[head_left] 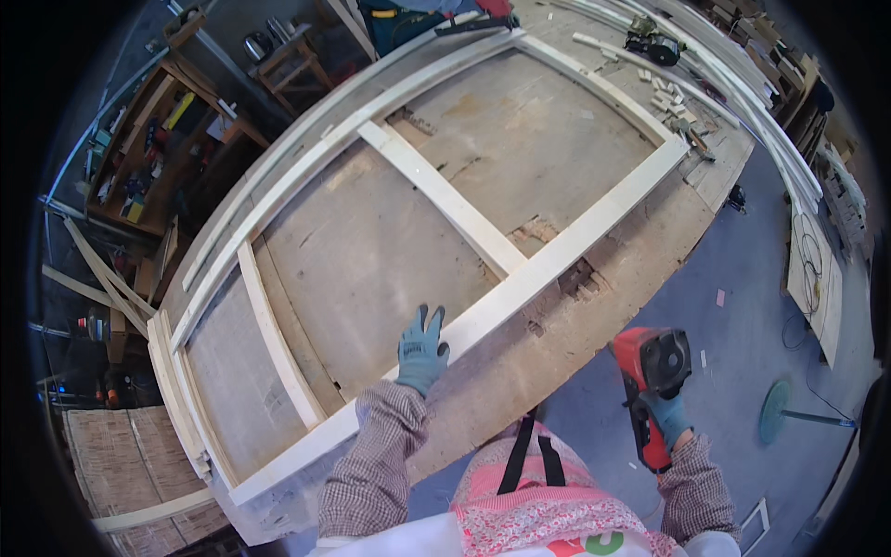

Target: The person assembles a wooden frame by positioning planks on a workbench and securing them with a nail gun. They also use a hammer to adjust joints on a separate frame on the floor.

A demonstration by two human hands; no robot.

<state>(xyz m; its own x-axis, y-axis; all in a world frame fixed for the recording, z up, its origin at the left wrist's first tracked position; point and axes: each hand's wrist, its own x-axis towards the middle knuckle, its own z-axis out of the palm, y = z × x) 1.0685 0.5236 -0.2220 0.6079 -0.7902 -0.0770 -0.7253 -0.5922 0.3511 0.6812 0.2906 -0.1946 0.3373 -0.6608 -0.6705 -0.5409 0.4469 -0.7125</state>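
A pale wooden frame (pixel 478 316) with crosspieces lies flat on a large worn worktable. My left hand (pixel 422 353), in a blue-green glove, rests at the frame's near rail with its fingers spread. Away from the table's near edge, over the floor on the right, my right hand (pixel 668 415) is wrapped round the handle of a red and black nail gun (pixel 652 362). The gun's nose is not clearly visible. One crosspiece (pixel 445 197) meets the near rail ahead of my left hand, and another (pixel 277 339) stands to its left.
Small wood offcuts (pixel 670 97), a hammer (pixel 698 144) and a black power tool (pixel 652 46) lie at the table's far right. Long white strips (pixel 742 84) run beyond them. A shelf of tools (pixel 158 139) stands at left. A green disc-based stand (pixel 775 413) is on the floor at right.
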